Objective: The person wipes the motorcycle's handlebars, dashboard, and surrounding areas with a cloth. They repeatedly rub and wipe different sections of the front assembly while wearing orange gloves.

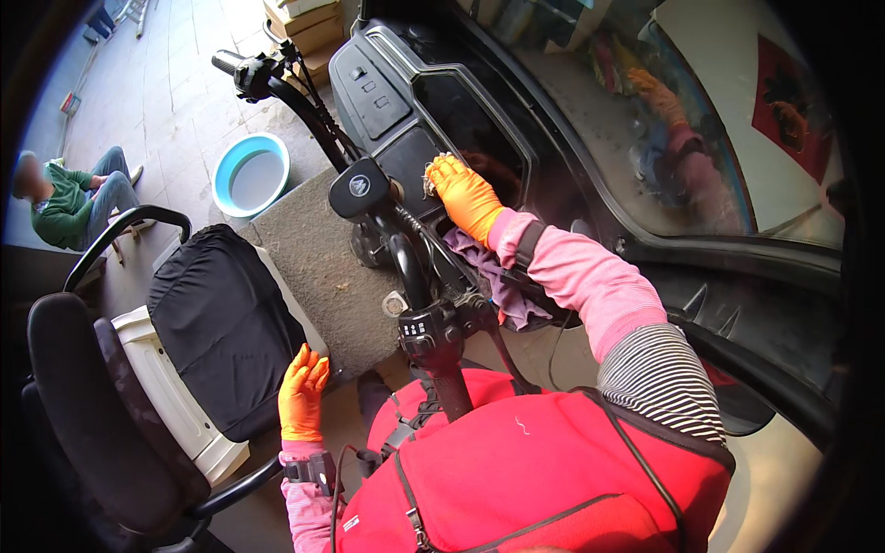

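Observation:
My right hand (464, 197), in an orange rubber glove, presses a crumpled greyish cloth (429, 181) against the black dashboard (408, 153) of a small vehicle with a handlebar. Only the cloth's edge shows past my fingers. In the open compartment under my right wrist lies a purple cloth (499, 276). My left hand (303, 394), gloved in orange too, is at the front corner of the black-covered seat (225, 332). Its fingers are slightly bent and nothing shows in them. Whether it touches the seat, I cannot tell.
The handlebar (408, 269) runs between my hands, with cables along it. A curved windshield (622, 138) rises at the right. Past the grey floor mat (318, 276) stands a blue basin (252, 174) of greyish water. A seated person (83, 197) and cardboard boxes (311, 34) are farther off.

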